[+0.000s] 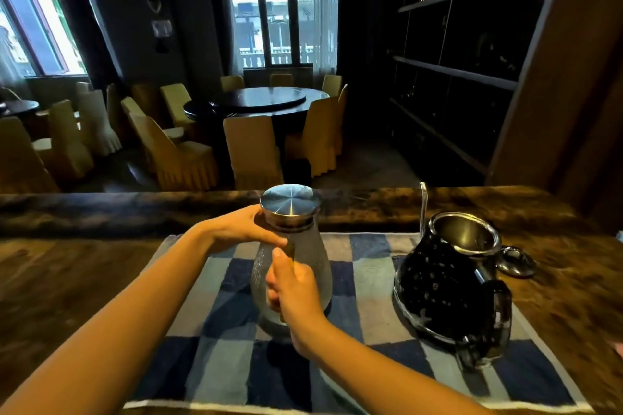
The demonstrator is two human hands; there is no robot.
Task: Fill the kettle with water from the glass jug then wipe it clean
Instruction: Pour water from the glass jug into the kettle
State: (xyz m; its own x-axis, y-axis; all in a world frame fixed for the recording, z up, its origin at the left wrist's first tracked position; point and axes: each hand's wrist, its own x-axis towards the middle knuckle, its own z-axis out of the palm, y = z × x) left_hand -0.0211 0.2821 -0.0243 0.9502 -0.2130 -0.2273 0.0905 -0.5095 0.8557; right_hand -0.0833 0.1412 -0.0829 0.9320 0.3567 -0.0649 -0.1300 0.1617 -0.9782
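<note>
A glass jug (317,259) with a steel lid (290,203) stands upright on a blue checked cloth (215,340) in the middle of the wooden counter. My right hand (292,290) grips the jug's handle on the near side. My left hand (241,229) holds the jug's neck just under the lid, fingers curled round it. To the right on the cloth sits a dark speckled kettle (441,283) with a thin gooseneck spout (423,205) and its top open. The kettle's lid (515,261) lies on the counter behind it.
A raised wooden ledge (135,209) runs along the counter's far side. A dark shelving unit (472,44) stands at the right. Beyond the counter are round tables and several covered chairs (253,152).
</note>
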